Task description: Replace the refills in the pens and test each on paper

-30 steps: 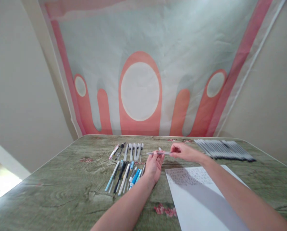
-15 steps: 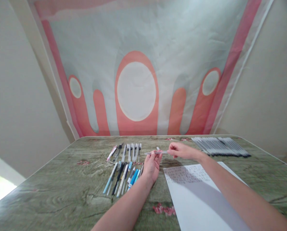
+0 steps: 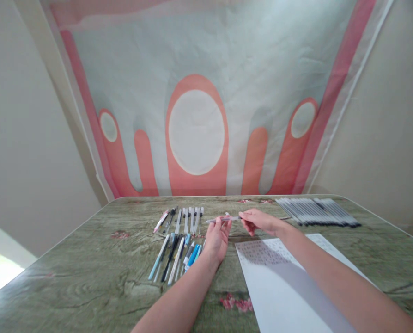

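My left hand (image 3: pixel 217 238) pinches a slim clear pen (image 3: pixel 223 219) that lies level across its fingertips, tip to the left. A small whitish piece, too small to name, sticks up behind those fingers. At the pen's right end, the thumb and finger of my right hand (image 3: pixel 258 220) close on a dark end piece. Below my right forearm lies a white sheet of paper (image 3: pixel 279 286) with rows of handwriting along its top. Left of my left hand is a group of assorted pens (image 3: pixel 175 259), blue, black and white, partly hidden by my wrist.
A row of clear capped pens (image 3: pixel 191 219) stands out behind the assorted pens, with a pink-and-white pen (image 3: pixel 161 221) at its left. At the back right, several clear pens with black ends (image 3: pixel 317 212) lie side by side on the wood-patterned tabletop (image 3: pixel 88 268).
My right hand has shifted slightly, its fingers now at the pen's far right end, where a dark piece shows. The left hand has barely moved.
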The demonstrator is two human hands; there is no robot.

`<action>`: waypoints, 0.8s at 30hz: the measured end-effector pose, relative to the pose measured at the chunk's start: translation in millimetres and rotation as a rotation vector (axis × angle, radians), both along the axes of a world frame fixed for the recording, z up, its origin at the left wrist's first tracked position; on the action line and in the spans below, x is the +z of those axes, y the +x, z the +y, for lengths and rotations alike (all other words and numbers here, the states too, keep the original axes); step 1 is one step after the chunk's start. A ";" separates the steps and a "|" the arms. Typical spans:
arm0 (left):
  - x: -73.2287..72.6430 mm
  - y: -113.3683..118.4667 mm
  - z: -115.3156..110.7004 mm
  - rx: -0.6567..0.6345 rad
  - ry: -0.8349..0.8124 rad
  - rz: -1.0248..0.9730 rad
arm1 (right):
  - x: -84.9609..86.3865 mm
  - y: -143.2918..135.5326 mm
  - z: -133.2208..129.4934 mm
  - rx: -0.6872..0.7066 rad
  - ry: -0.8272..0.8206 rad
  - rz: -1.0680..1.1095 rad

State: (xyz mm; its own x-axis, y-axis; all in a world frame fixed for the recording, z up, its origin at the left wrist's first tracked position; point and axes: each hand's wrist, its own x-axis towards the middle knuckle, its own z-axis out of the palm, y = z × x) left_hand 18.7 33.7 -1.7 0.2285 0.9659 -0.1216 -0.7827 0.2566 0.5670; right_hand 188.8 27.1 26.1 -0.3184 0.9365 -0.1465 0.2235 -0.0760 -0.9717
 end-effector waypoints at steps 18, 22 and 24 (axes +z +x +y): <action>3.5 -1.1 -1.2 0.015 0.035 -0.005 | -4.6 -2.8 3.0 -0.048 -0.021 0.048; 4.5 -0.1 -0.3 0.016 -0.019 -0.014 | -1.8 -4.7 1.6 -0.069 -0.082 0.164; 6.0 -0.4 0.1 0.003 -0.010 -0.020 | 1.2 -4.4 0.9 -0.065 -0.106 0.214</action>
